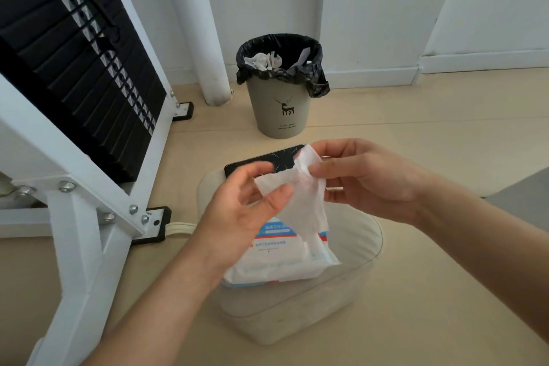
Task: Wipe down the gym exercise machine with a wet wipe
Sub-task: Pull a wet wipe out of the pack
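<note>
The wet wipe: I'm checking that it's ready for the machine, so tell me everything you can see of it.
The wet wipe is a thin white sheet, soft and creased, partly unfolded and unsoiled as far as can be seen. It is held up over the wipe pack, with its lower end hanging in front of the pack. The left hand pinches its left edge between thumb and fingers, and the right hand pinches its upper right part.

Cream padded stool on the beige floor carries a wet-wipe pack beneath the left hand, a black smartphone just beyond it; a waste bin stands farther off
</note>
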`<state>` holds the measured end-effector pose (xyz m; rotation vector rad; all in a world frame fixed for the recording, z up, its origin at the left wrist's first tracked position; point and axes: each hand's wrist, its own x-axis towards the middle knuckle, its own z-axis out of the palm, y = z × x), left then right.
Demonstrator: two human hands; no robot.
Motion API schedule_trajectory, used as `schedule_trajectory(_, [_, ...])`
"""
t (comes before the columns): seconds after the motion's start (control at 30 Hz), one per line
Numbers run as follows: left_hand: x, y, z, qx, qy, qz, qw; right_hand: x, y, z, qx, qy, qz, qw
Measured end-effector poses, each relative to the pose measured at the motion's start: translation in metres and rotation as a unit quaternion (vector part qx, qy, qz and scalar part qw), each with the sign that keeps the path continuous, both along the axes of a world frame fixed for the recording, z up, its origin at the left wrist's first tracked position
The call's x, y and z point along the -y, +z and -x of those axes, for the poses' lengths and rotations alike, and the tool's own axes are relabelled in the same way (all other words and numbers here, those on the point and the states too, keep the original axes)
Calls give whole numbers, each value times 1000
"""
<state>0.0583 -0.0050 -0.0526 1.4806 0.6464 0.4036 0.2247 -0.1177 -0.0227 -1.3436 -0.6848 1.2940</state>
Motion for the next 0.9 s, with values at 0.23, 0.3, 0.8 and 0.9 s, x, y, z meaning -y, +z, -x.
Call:
schedule_trajectory(0.23, [20,38,-22,111,140,143,973,5,34,11,61,-185,22,981])
schedule_trajectory(0.3, [28,63,-20,79,176,121,974,10,60,19,27,-238,36,970])
schedule_trajectory(0.8, [137,430,17,-35,150,199,968,132,383,107,-24,-414,65,908])
schedule_trajectory(0.9, [162,500,22,-31,135,217,966,156,454,113,-35,-434,66,898])
